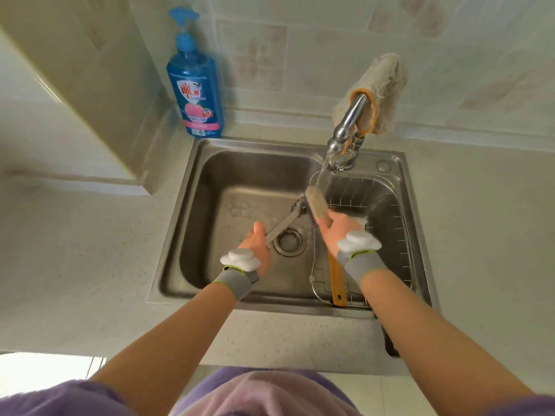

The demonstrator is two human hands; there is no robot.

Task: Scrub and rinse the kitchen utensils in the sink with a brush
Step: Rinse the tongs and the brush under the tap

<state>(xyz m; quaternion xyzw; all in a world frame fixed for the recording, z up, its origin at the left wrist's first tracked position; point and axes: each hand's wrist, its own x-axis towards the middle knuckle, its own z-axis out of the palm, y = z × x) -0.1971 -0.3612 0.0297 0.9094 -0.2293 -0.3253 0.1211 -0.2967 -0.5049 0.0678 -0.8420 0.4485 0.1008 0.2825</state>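
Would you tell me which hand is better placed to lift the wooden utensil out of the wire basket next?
Probably the right hand: it hangs directly over the wooden utensil in the wire basket, though it grips the brush. The left hand holds the metal utensil above the drain.

1 head-worn wide-angle view looks steeply down and forward from close above the worktop's [90, 235] near edge, centred on the sink [192, 187]. It faces the tiled wall [330, 40] along the far edge, with lines bowed toward the frame's corners.
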